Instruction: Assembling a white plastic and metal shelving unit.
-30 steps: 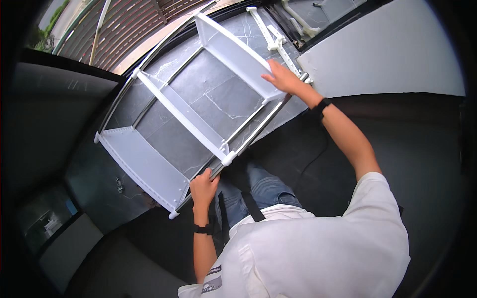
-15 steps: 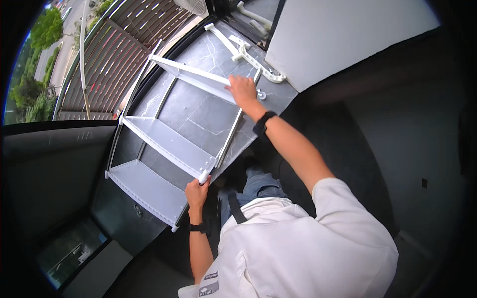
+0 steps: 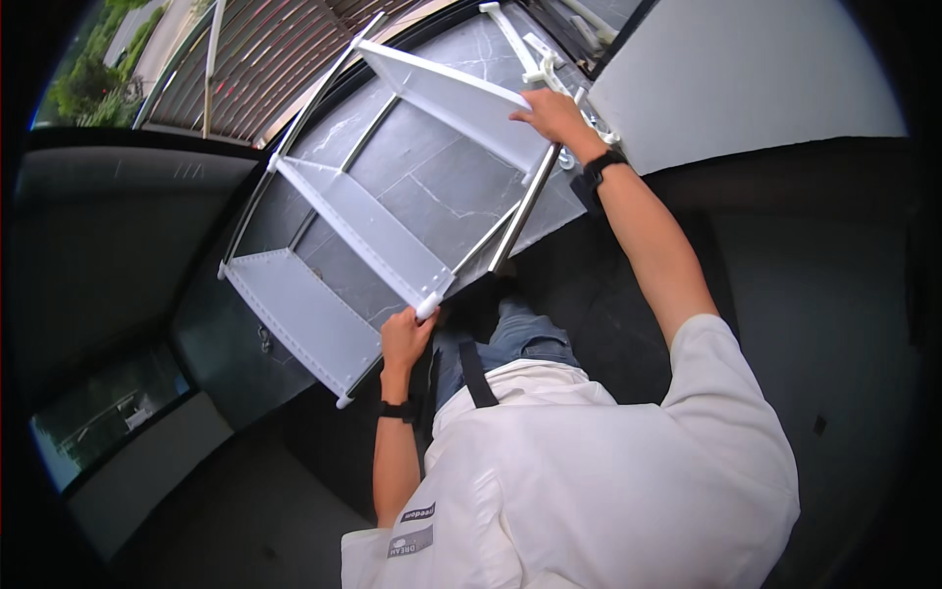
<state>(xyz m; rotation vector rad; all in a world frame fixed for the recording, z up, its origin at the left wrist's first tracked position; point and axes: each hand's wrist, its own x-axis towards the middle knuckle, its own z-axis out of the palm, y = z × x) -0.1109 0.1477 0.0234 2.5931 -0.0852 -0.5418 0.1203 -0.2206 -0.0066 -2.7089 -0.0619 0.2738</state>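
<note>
Head view: the white-shelved rack [image 3: 378, 226] is positioned over the table [image 3: 561, 218]. Your left hand [image 3: 403, 339] grasps it beside the middle corner fitting [image 3: 428, 307], at the near edge; your right hand [image 3: 556, 120] grips the upper shelf's [image 3: 461, 110] near corner. White plastic parts [image 3: 542, 69] lie along the table's right edge.

Steel tube [image 3: 527, 204], meeting the middle shelf [image 3: 365, 228]'s white joint [image 3: 429, 307] a second ago, now ends apart from it, left hand [image 3: 404, 341] now closer to that joint, far shelf [image 3: 461, 108] showing more face than half a second ago
</note>
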